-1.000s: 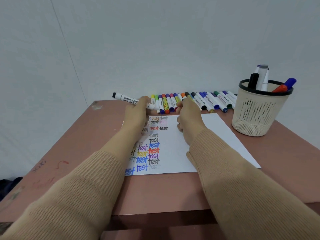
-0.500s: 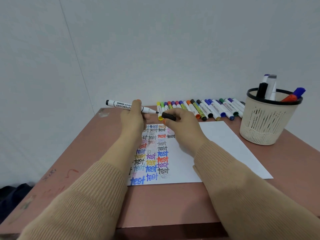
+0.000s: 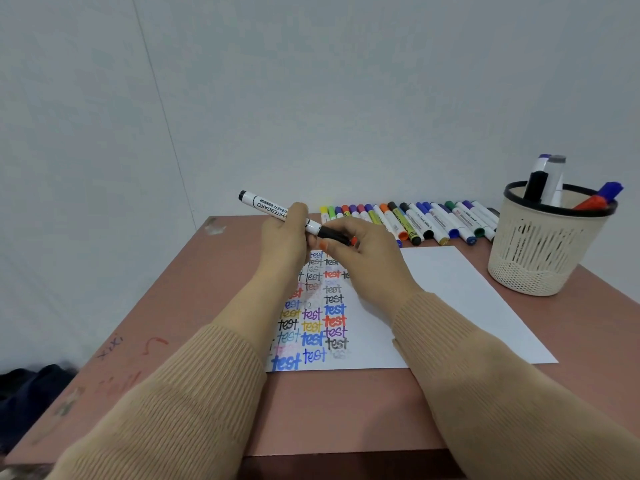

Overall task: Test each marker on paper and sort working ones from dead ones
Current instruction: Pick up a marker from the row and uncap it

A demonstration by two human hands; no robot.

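Note:
My left hand [image 3: 285, 242] grips a white whiteboard marker [image 3: 273, 210] by its barrel, above the far end of the paper. My right hand [image 3: 367, 258] pinches the marker's black cap [image 3: 334, 234], which sits against the marker's tip end. The white paper [image 3: 446, 292] lies on the table, its left part filled with "test" written in several colours. A row of several capped markers [image 3: 415, 221] lies along the far edge of the table.
A cream mesh cup [image 3: 543, 244] with a black rim stands at the right and holds several markers. The table [image 3: 194, 306] is pinkish brown with scribbles near its left edge. A white wall is close behind. Something dark lies on the floor at left.
The cap in my right hand has come up against the marker's tip. Both hands have lifted slightly above the paper.

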